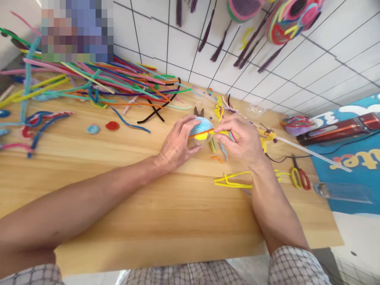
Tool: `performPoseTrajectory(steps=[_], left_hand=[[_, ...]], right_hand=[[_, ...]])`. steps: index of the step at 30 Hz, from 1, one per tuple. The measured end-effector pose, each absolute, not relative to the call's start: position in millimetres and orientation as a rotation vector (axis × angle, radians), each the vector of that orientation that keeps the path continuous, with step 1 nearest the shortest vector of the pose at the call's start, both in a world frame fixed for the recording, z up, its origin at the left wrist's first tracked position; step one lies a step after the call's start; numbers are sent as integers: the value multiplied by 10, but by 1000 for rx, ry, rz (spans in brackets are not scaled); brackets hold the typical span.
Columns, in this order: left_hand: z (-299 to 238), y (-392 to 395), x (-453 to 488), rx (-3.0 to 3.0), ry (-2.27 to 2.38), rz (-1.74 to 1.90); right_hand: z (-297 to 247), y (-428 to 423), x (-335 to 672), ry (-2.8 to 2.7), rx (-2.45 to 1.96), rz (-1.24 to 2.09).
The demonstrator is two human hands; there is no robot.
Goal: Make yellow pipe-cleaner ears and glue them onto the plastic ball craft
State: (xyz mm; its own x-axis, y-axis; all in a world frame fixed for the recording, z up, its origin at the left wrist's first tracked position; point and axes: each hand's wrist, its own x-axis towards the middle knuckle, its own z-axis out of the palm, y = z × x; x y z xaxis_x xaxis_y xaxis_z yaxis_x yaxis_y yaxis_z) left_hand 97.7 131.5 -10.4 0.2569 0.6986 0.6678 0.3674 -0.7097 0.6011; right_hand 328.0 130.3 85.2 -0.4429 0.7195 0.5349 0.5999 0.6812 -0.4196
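Near the middle of the table, my left hand (175, 142) is wrapped round a small rounded craft piece (202, 125). Its top is covered in light blue fuzzy rows, with an orange line below them, a yellow patch and a clear underside. My right hand (242, 136) is closed at the piece's right side, thumb and fingertips pinching a thin yellow pipe cleaner (212, 132) against it. Whether that strip is fixed to the piece I cannot tell. Short cut pipe cleaner bits (223, 151) lie just under my right hand, and bent yellow pipe cleaners (233, 183) lie nearer me.
A heap of coloured pipe cleaners (127, 85) covers the back left. Red discs (112, 125) lie in front of it. To the right are a yellow glue gun (267, 136) with a cord, scissors (300, 178), a red flask (341, 128) and a clear bottle (346, 192).
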Motion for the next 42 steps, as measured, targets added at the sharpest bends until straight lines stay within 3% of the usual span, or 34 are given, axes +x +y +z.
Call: performPoseTrajectory(steps=[42], left_hand=[[-47, 1211, 975, 2266, 941, 1581]], right_hand=[[1050, 1193, 3306, -2284, -910, 114]])
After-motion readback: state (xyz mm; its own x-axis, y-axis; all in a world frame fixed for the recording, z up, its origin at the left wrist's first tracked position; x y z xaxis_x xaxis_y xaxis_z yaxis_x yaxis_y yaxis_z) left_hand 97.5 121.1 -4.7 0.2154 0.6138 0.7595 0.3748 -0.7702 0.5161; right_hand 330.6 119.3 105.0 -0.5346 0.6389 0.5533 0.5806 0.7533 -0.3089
